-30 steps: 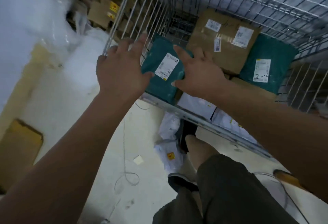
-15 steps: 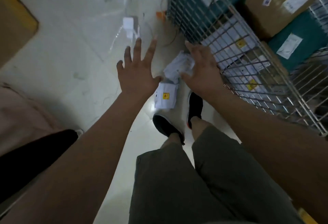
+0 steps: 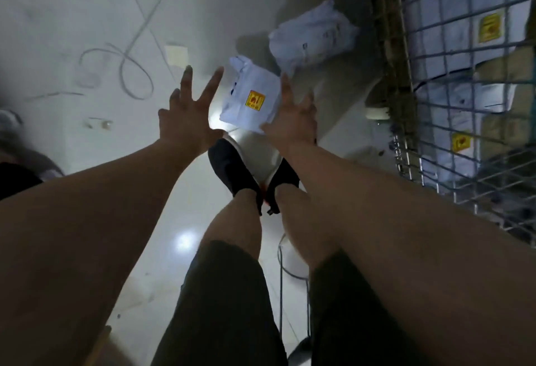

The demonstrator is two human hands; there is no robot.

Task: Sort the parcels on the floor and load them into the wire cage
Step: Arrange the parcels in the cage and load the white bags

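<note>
A white bagged parcel with a yellow sticker (image 3: 250,96) lies on the pale floor just beyond my feet. My left hand (image 3: 187,117) hovers at its left side with fingers spread and straight. My right hand (image 3: 293,116) is at its right edge, fingers extended; whether it touches the bag I cannot tell. A second crumpled white parcel (image 3: 313,39) lies farther away, beside the wire cage (image 3: 406,81) on the right. Behind the mesh are stacked white parcels with yellow stickers (image 3: 464,32).
My two black shoes (image 3: 235,174) stand just below the parcel. Loose white cable loops (image 3: 130,72) and a small white tag (image 3: 175,55) lie on the floor at upper left. A dark shape sits at the left edge.
My view has swung from inside the cage down to the floor. Both hands have dropped from the teal parcel in the cage to either side of the white stickered parcel.
</note>
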